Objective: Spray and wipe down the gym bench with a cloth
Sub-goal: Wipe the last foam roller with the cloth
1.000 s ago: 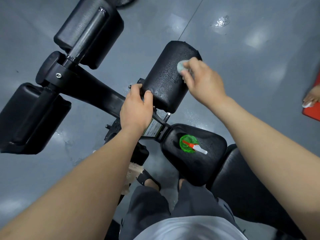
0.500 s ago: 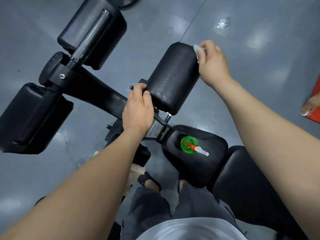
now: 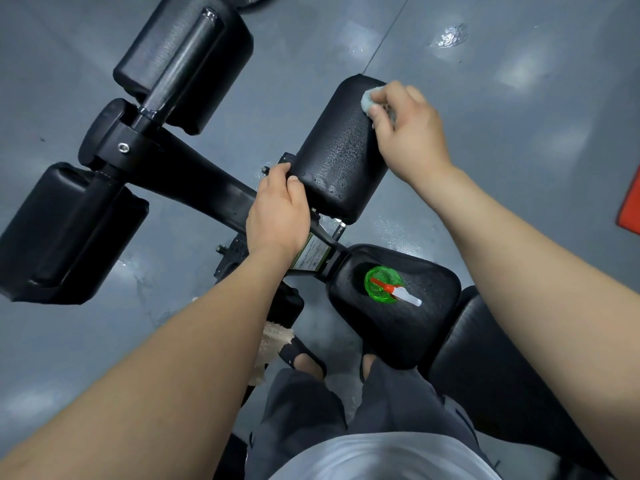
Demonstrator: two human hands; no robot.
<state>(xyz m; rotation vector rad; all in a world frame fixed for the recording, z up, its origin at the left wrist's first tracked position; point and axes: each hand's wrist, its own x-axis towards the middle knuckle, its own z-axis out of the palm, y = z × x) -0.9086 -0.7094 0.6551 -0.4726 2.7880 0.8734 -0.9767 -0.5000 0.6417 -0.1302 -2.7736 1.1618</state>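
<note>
A black roller pad (image 3: 341,157) of the gym bench, beaded with droplets, lies at the centre. My right hand (image 3: 410,135) grips a small pale cloth (image 3: 370,101) and holds it against the pad's far right end. My left hand (image 3: 278,211) holds the pad's near left end, fingers curled over its edge. A green spray bottle (image 3: 384,284) with a red and white nozzle stands on the black seat pad (image 3: 415,327) below.
Two more black roller pads (image 3: 183,57) (image 3: 65,233) sit at the left on the black frame (image 3: 194,181). The grey floor (image 3: 519,133) shows wet patches. A red mat edge (image 3: 630,206) is at the right. My sandalled feet (image 3: 304,358) stand beside a tan rag (image 3: 273,341).
My right hand slid the cloth from the middle of the pad to its far tip, then back a little onto the far right end. My left hand kept its hold.
</note>
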